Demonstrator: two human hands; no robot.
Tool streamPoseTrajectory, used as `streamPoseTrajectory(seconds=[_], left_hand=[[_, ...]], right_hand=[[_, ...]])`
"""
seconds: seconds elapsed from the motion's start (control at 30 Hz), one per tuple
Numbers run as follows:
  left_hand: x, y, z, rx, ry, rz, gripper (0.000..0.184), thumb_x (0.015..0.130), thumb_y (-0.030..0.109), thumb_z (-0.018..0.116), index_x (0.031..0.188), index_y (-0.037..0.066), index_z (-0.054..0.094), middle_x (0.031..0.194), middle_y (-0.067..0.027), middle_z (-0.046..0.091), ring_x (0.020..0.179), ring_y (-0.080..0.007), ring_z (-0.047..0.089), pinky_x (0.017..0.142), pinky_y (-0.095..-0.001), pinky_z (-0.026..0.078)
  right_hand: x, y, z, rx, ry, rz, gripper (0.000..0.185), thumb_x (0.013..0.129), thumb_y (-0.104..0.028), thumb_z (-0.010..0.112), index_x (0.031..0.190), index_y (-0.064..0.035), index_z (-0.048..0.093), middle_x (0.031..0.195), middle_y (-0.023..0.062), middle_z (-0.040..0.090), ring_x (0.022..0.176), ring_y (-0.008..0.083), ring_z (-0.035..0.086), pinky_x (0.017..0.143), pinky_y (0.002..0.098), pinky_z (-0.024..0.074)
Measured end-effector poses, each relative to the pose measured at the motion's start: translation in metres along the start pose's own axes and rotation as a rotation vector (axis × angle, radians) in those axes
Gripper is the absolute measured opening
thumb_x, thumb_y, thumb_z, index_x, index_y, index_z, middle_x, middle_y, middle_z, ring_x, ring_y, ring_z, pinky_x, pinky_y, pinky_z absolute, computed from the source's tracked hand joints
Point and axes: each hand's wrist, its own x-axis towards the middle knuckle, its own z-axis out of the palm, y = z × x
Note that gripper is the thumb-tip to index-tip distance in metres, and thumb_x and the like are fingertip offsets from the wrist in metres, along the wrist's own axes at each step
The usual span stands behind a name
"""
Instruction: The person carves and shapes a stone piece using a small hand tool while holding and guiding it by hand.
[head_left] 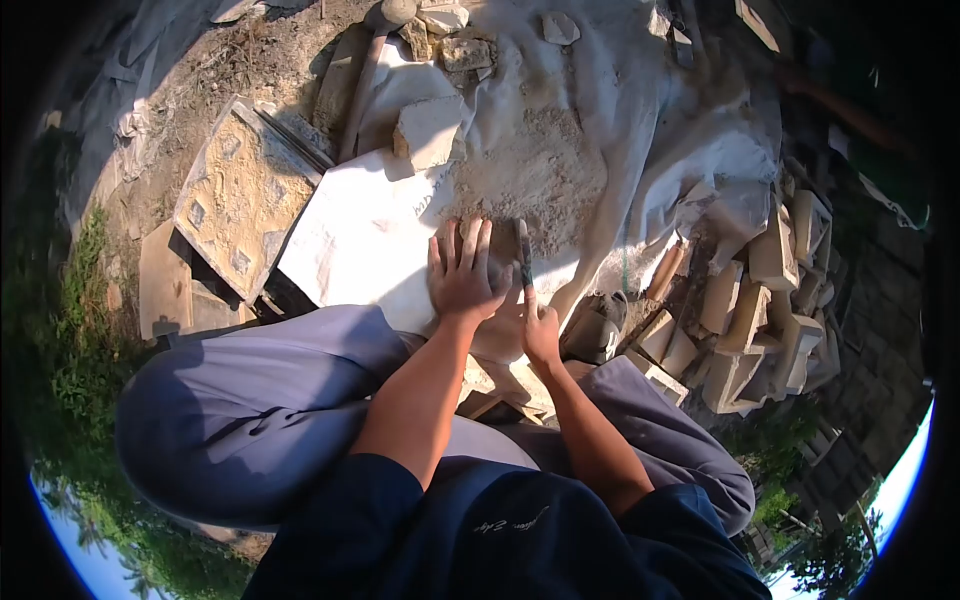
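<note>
A seated person's right hand (541, 330) is closed around a slim dark tool (526, 258), its tip pointing to the far side.
Just left of it, the left hand (466, 278) lies palm down, fingers spread; what is beneath the palm is hard to make out from here. Beyond are pale powder (545, 165) and a stone block (428, 133); far left, a grit-covered slab (240, 190); at right, piled blocks (762, 310).

The ground (235, 62) carries a white sheet (345, 232). A layer of pale stone dust (540, 165) and a rough stone block (428, 130) lie on the sheet. Cut blocks (745, 315) are piled along its right side.
</note>
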Motion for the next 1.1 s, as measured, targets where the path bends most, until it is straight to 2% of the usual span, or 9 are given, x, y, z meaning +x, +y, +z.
streamPoseTrajectory(seconds=[0.2,0.27,0.4,0.53,0.67,0.77,0.93,1.0,1.1], left_hand=[[0.001,0.002,-0.003,0.004,0.018,-0.012,0.078,0.084,0.053,0.061,0.149,0.013,0.045,0.16,-0.0061,0.033,0.148,-0.0356,0.03,0.118,-0.0603,0.024],[0.001,-0.001,-0.003,-0.002,-0.011,-0.034,0.078,0.084,0.052,0.061,0.149,0.012,0.046,0.16,-0.006,0.033,0.148,-0.0354,0.03,0.118,-0.0596,0.024],[-0.001,0.003,-0.001,-0.017,0.058,-0.017,0.075,0.083,0.051,0.06,0.146,0.011,0.049,0.16,-0.0049,0.033,0.147,-0.0343,0.031,0.118,-0.0588,0.024],[0.001,0.0,0.002,0.003,0.11,0.004,0.073,0.084,0.051,0.059,0.145,0.011,0.05,0.159,-0.0045,0.033,0.148,-0.0347,0.029,0.119,-0.0588,0.024],[-0.005,-0.002,0.004,-0.039,0.065,-0.002,0.077,0.083,0.051,0.06,0.147,0.01,0.046,0.16,-0.0072,0.033,0.149,-0.035,0.026,0.12,-0.0592,0.019],[-0.001,0.001,0.001,0.001,0.036,-0.021,0.077,0.083,0.053,0.06,0.145,0.008,0.05,0.159,-0.0067,0.035,0.149,-0.0349,0.027,0.12,-0.0589,0.019],[-0.002,-0.004,0.012,0.031,0.156,0.037,0.08,0.085,0.053,0.057,0.149,0.008,0.044,0.16,-0.0053,0.034,0.149,-0.0328,0.028,0.121,-0.0573,0.02],[-0.002,-0.004,0.004,-0.112,0.033,-0.034,0.088,0.083,0.056,0.059,0.153,0.007,0.037,0.159,-0.0079,0.035,0.149,-0.0332,0.027,0.121,-0.0566,0.019],[-0.01,-0.006,0.003,-0.164,0.085,-0.036,0.087,0.079,0.041,0.057,0.152,0.0,0.033,0.158,-0.0173,0.034,0.15,-0.0342,0.027,0.122,-0.0574,0.018]], right_hand=[[0.002,-0.014,-0.008,0.055,-0.052,0.001,0.064,0.104,-0.051,0.048,0.062,-0.0028,0.042,0.055,-0.0001,0.038,0.055,0.0116,0.032,0.049,0.0365,0.0286],[-0.003,-0.015,-0.008,0.421,-0.152,-0.184,0.062,0.106,-0.048,0.047,0.063,-0.0046,0.038,0.055,-0.0018,0.036,0.055,0.0097,0.031,0.048,0.0349,0.0268],[0.008,0.012,0.001,-0.032,-0.076,0.034,0.063,0.104,-0.049,0.05,0.062,-0.003,0.042,0.054,0.0001,0.038,0.054,0.0118,0.033,0.05,0.0361,0.0299],[-0.008,-0.035,-0.009,0.031,-0.042,-0.02,0.063,0.103,-0.049,0.052,0.061,-0.0034,0.041,0.053,-0.0002,0.038,0.054,0.011,0.034,0.05,0.0354,0.0299],[-0.002,-0.001,0.002,0.396,-0.056,-0.268,0.062,0.106,-0.046,0.048,0.06,-0.0045,0.04,0.054,-0.002,0.036,0.054,0.0094,0.033,0.048,0.0346,0.0271],[0.011,0.016,0.007,0.05,-0.085,0.06,0.064,0.105,-0.049,0.048,0.063,0.0002,0.042,0.053,0.0041,0.038,0.055,0.014,0.034,0.052,0.0398,0.0315],[-0.004,-0.025,-0.007,0.008,-0.066,-0.005,0.064,0.104,-0.049,0.05,0.064,0.0,0.043,0.054,0.0041,0.04,0.054,0.014,0.034,0.05,0.039,0.0307],[-0.001,-0.016,-0.005,0.452,-0.197,-0.159,0.062,0.103,-0.048,0.052,0.065,0.0002,0.044,0.054,0.0042,0.04,0.054,0.0135,0.034,0.049,0.0386,0.0296],[-0.001,-0.001,0.001,0.175,-0.144,-0.114,0.067,0.103,-0.053,0.048,0.065,0.0017,0.045,0.054,0.0067,0.042,0.054,0.017,0.038,0.052,0.0426,0.0327]])
